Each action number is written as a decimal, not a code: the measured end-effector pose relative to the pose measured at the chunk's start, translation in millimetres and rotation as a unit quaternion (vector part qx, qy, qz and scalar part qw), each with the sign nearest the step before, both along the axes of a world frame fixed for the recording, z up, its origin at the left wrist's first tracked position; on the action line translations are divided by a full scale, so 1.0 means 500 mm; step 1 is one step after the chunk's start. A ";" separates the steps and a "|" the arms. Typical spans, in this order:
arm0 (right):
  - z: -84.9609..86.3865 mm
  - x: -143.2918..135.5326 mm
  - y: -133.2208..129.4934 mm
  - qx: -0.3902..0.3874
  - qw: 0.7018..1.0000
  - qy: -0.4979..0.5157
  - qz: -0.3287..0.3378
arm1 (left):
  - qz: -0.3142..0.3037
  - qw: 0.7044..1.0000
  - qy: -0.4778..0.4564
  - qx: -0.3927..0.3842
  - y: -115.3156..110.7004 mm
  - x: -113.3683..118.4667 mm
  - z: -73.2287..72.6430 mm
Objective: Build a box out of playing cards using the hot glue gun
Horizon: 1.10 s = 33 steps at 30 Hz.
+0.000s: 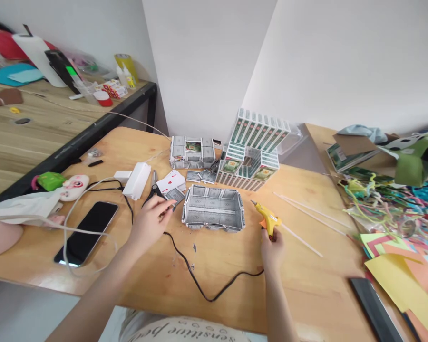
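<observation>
My right hand [273, 247] is wrapped round the handle of a yellow glue gun [267, 217], its nozzle pointing up and left beside a tray made of playing cards [214, 209]. To the tray's left, my left hand [153, 216] is over the scissors [154, 187] and a face-down card [174, 195]; its fingers are bent, and whether they grip anything is hidden. Face-up cards [170, 182] lie just beyond. Behind the tray stand a closed card-covered box [192, 153] and a stacked structure of card packs [251, 152].
A black phone [89, 232], white cable and power strip [137, 181] are on the left. A black cord [210, 299] loops across the front. White glue sticks [303, 241] lie right, near colored paper [395, 280] and tangled yarn [371, 204].
</observation>
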State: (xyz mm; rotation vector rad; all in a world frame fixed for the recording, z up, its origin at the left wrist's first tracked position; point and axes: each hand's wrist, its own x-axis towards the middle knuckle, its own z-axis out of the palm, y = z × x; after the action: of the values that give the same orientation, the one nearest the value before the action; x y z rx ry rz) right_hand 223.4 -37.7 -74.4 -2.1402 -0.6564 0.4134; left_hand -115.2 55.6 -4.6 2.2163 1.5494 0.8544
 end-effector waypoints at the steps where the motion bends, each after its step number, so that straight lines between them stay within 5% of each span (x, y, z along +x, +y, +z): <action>1: -0.001 -0.001 0.000 0.002 1.000 0.001 -0.002 | -0.013 1.000 0.002 0.022 -0.008 0.020 0.013; 5: -0.005 -0.004 0.003 0.009 1.000 0.008 -0.008 | -0.132 0.991 0.003 0.026 -0.046 0.126 0.029; 11: -0.013 -0.010 -0.004 0.020 1.000 -0.003 0.002 | -0.198 0.977 0.082 -0.006 -0.077 0.233 -0.016; 16: -0.017 -0.006 -0.004 0.015 0.999 -0.046 0.025 | -0.197 0.976 0.097 -0.006 -0.067 0.210 -0.027; 22: -0.011 0.001 0.025 0.015 0.991 -0.132 0.031 | -0.268 0.957 0.058 -0.089 -0.064 0.141 0.019; 28: 0.033 -0.023 0.033 0.050 0.984 -0.168 0.033 | -0.123 0.992 -0.030 -0.026 -0.055 0.074 0.045; 33: 0.108 -0.084 0.065 0.113 0.958 -0.175 0.196 | 0.046 0.996 -0.079 -0.015 -0.042 0.025 0.029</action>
State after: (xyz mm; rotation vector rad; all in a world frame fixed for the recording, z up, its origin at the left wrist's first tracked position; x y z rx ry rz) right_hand 181.2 -5.3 -20.4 -1.8748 -1.2792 0.1533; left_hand -102.5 34.7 9.9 2.0170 1.5869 1.0003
